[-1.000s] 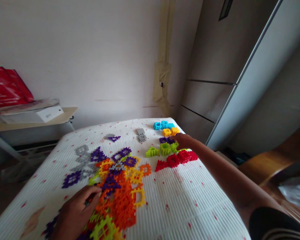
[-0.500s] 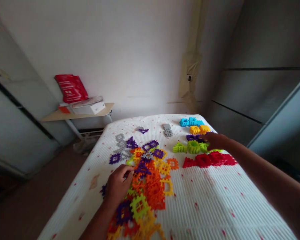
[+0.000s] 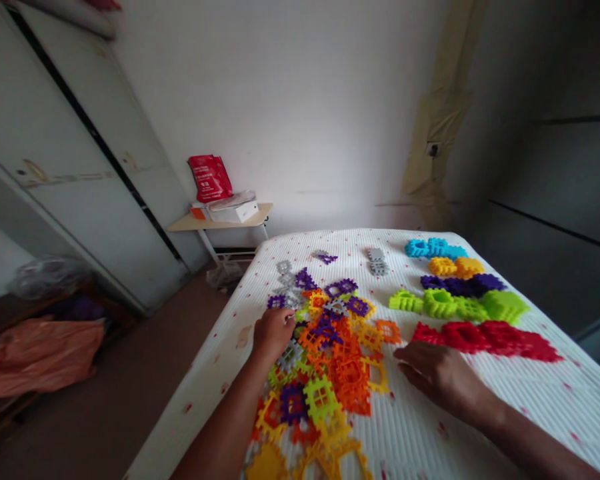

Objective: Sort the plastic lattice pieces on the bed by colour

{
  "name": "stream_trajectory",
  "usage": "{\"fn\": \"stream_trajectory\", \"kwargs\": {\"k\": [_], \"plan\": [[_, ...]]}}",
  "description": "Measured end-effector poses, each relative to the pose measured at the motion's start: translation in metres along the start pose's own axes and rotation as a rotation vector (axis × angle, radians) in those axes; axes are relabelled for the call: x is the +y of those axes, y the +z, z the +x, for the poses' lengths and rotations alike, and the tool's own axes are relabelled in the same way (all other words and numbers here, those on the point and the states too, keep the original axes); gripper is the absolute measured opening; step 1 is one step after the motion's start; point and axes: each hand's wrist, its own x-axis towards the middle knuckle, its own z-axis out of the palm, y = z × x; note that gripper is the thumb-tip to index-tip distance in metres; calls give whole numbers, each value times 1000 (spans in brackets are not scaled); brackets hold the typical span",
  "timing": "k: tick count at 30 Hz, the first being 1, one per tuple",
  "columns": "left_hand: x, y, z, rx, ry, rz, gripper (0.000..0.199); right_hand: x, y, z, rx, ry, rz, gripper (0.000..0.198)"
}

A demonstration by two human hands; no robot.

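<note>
My left hand [image 3: 274, 333] is at the left edge of a mixed pile of notched plastic building pieces [image 3: 349, 373]. Its fingers are curled together; whatever may be between them is hidden. Orange, yellow, purple, green and grey pieces make up the pile, many with window-like openings. My right hand [image 3: 437, 370] hovers between that pile and a row of red pieces [image 3: 485, 339], fingers stretched out and nothing visible in them. Beyond the red row stand sorted rows of green pieces [image 3: 440, 303], purple pieces [image 3: 463, 285], yellow pieces [image 3: 455, 267] and blue pieces [image 3: 436, 249].
Two grey pieces [image 3: 377, 261] lie near the far edge of the quilted white bed cover [image 3: 405, 427]. A small side table [image 3: 180, 223] bears a red bag [image 3: 210, 178] and a white box [image 3: 235, 212]. Wardrobe doors [image 3: 80, 153] stand at the left.
My right hand has come back from the purple and green rows toward the pile. My left hand stays by the pile's left side, slightly farther forward. The view has turned left.
</note>
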Motion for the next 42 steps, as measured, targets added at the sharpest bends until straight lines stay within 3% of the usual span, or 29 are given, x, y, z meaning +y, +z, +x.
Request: {"fn": "stream_trajectory", "kwargs": {"k": [6, 15, 31, 37, 42], "plan": [[17, 4, 19, -112, -34, 94, 25, -17, 27, -2, -28, -81, 36, 31], [28, 13, 40, -146, -107, 121, 12, -16, 35, -3, -20, -23, 94, 28], [6, 1, 26, 148, -9, -266, 9, -17, 33, -1, -10, 4, 87, 27], [15, -6, 15, 255, 48, -450, 10, -18, 33, -1, -17, 5, 89, 27], [28, -14, -7, 226, 104, -585, 14, -17, 32, -1, -8, 12, 115, 27]]}}
